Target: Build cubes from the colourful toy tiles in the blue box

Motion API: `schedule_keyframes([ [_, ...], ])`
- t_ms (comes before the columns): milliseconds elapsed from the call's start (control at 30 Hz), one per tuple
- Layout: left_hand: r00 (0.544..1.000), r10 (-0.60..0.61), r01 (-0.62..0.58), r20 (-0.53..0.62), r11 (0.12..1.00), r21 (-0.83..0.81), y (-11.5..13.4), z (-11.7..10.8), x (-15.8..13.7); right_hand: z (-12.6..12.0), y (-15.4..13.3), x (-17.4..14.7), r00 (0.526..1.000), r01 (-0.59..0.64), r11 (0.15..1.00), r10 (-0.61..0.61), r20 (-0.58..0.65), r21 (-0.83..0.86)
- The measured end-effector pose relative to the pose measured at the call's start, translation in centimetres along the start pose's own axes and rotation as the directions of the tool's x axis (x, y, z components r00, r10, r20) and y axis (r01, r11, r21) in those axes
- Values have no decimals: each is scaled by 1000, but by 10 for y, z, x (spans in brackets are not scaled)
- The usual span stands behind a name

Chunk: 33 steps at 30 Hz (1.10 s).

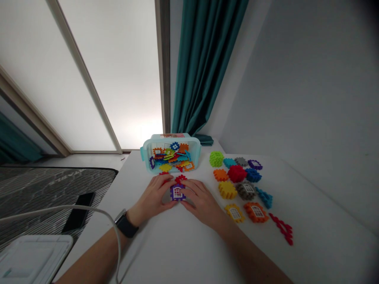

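On the white table (171, 248) in the head view, the work looks partway along. With the held purple window tile (177, 192) as the clock's centre, interlocking pieces are grouped largely by colour from one to four o'clock: a lime-green stack (216, 159) between one and two, a red stack (237, 173) and an orange stack (220, 174) around two, a yellow stack (227, 190) at three, and an orange window stack (256, 212) and a red lattice strip (282, 228) between three and four. These seem dealt with; much appears left, since the pale-blue bin (196, 152) at twelve o'clock holds many mixed pieces.

The left hand (154, 194) is curved, thumb and fingers narrowly spaced at the tile's nine o'clock edge. The right hand (202, 202) closes in from three o'clock, so both hold the tile between them. A red toothed piece (180, 179) sits at twelve o'clock, just beyond the tile; whether they are joined cannot be told.
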<state>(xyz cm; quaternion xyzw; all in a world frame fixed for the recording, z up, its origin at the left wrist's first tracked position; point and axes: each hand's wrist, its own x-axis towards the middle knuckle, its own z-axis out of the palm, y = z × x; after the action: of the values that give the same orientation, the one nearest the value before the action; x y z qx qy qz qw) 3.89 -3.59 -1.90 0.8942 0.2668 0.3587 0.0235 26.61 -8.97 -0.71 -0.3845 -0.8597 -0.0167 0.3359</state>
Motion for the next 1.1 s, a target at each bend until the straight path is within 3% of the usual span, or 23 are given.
schedule_keyframes([
  [433, 999, -42, 44, -24, 995, 89, 16, 2, 15, 0, 1, 1, 997, -69, 995, 66, -50, -66],
  [767, 999, -18, 21, -41, 997, 77, 31, 4, 45, -34, 5, 0, 996, -86, 978, 79, -49, -190],
  [933, 1000, 26, -25, -16, 999, 46, 47, 27, 73, -63, 19, -20, 989, -150, 960, 144, -45, -237],
  [1100, 996, 79, -78, 30, 996, -32, 66, 65, 111, -96, 46, -51, 971, -237, 932, 234, -47, -274],
])
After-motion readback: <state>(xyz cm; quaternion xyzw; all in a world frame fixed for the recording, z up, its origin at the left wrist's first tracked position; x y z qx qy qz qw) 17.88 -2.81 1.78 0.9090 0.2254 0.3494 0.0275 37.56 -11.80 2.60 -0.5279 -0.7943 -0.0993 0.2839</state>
